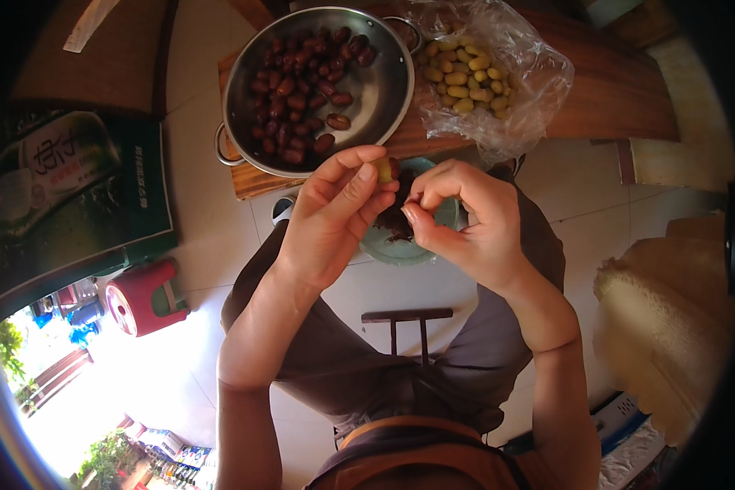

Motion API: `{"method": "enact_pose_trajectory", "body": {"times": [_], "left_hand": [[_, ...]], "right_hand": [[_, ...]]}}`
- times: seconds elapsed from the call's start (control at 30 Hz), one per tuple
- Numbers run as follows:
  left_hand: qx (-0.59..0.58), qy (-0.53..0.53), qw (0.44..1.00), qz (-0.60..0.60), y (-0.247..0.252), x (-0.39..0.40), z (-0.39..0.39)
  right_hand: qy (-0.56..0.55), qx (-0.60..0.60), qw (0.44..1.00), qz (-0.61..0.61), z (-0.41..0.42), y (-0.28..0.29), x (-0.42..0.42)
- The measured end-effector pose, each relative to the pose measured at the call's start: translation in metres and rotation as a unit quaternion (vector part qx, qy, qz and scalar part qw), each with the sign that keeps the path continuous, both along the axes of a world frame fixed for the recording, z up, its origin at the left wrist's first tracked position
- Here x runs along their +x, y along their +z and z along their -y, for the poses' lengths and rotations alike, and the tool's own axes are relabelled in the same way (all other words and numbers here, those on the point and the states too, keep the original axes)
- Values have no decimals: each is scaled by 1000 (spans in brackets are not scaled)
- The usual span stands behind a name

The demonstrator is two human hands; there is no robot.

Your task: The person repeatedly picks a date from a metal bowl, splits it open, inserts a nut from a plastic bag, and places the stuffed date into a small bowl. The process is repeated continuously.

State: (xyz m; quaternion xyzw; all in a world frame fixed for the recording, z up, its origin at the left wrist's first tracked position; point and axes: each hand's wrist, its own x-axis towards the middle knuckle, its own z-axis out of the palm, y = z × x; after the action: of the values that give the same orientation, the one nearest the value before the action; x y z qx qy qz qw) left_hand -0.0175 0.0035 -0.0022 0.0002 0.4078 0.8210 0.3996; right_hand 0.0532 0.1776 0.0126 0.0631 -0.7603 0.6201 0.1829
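My left hand [340, 217] holds an oval yellow-green fruit [383, 171] between thumb and fingers. Dark red skin covers the fruit's right end. Close beside it, my right hand [474, 214] has its thumb and forefinger pinched together. I cannot tell whether a scrap lies between those fingertips. Below both hands is a pale green translucent bowl [398, 252] with dark reddish-brown scraps [394, 222], partly hidden by the hands. Beyond them, a two-handled steel pan [376, 104] holds many dark red jujube-like fruits [294, 79]. To its right, a clear plastic bag [530, 92] contains yellow-green oval fruits [462, 76].
The pan and bag stand on a wooden bench [606, 92]. A red plastic stool [144, 297] and a green printed carton [79, 202] are at the left. Tan cloth-like material [661, 318] lies at the right. A dark wooden bar [407, 315] shows between my legs.
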Motion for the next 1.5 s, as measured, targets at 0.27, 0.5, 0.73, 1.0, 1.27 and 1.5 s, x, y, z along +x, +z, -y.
{"method": "enact_pose_trajectory", "body": {"times": [0.27, 0.5, 0.73, 1.0, 1.27, 1.5], "left_hand": [[41, 0, 997, 58, 6, -1, 0], [61, -3, 996, 70, 3, -1, 3], [3, -3, 1000, -20, 4, 5, -2], [5, -26, 1000, -5, 10, 7, -5], [20, -20, 999, 24, 9, 3, -3], [-90, 10, 979, -181, 5, 8, -5]], "right_hand": [[-65, 99, 992, -34, 6, 1, -3], [-131, 172, 973, -84, 13, -9, -6], [-160, 230, 955, -98, 11, -11, -5], [-147, 135, 980, -21, 1, 1, -4], [-71, 113, 989, -62, -9, -3, -4], [-101, 126, 984, -73, -2, -3, -7]]}}
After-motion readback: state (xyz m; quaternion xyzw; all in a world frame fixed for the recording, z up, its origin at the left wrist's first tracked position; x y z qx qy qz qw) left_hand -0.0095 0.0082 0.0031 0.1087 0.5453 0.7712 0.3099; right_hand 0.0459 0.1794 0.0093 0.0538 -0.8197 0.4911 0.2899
